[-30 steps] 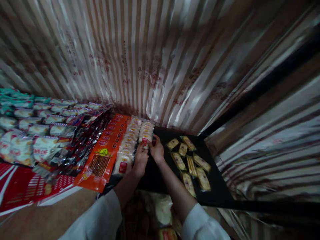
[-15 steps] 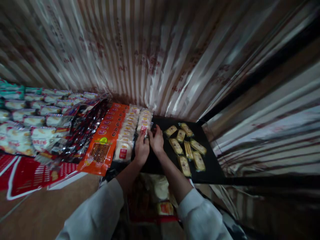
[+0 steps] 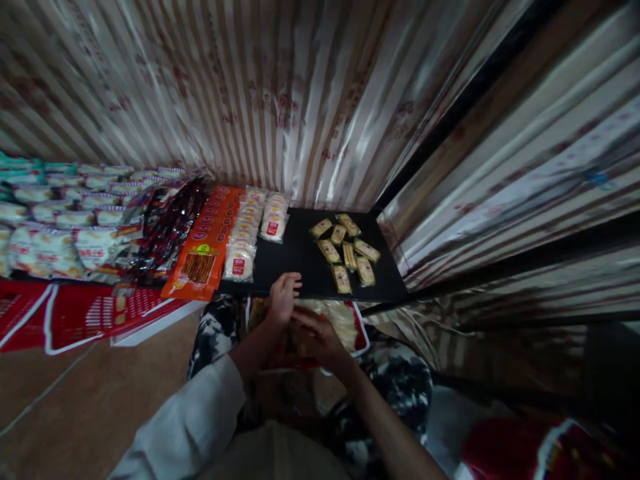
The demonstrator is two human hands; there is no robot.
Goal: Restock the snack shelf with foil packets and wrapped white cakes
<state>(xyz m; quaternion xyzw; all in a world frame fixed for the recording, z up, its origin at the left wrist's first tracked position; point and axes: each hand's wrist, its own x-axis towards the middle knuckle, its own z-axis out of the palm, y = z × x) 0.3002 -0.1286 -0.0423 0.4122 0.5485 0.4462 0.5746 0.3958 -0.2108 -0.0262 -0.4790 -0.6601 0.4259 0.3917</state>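
In the view from my head, my left hand [image 3: 283, 300] is at the front edge of the black shelf [image 3: 295, 257], its fingers loosely bent and pointing to the right. My right hand [image 3: 317, 337] is just below it, fingers partly curled, their tips close by the heel of my left; it is too dim to tell whether they touch, or whether either hand has hold of anything. Beneath my hands is a red basket with a white rim [image 3: 364, 330], with pale packets [image 3: 343, 320] inside. On the shelf beyond, the short row of white packets [image 3: 274, 219] stands near the back, well apart from my fingers, just right of the longer white row [image 3: 244, 237]. Left of that lies an orange bag [image 3: 203, 247]; to the right, small yellow packets [image 3: 329, 251] lie scattered.
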